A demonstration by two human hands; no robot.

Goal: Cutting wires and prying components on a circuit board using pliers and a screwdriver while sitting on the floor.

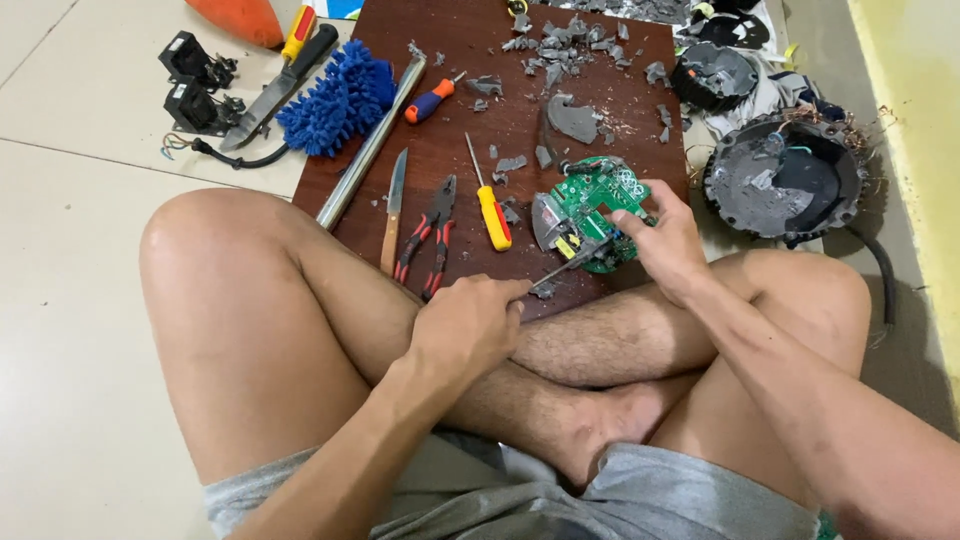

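I sit cross-legged at a dark brown wooden board (pixel 450 60). My right hand (pixel 668 240) grips a round green circuit board (pixel 592 200) with grey plastic stuck to it, holding it down on the wood. My left hand (pixel 468 322) is closed around a thin metal tool (pixel 565 265), whose tip pokes into the circuit board's near edge. Its handle is hidden inside my fist.
On the board lie a yellow-handled screwdriver (pixel 488 205), red-black pliers (pixel 428 238), a knife (pixel 394 205), a metal pipe (pixel 370 145), an orange-blue screwdriver (pixel 432 98) and grey plastic fragments (pixel 565 45). A blue mitt (pixel 335 95) lies left; a round black housing (pixel 785 175) sits right.
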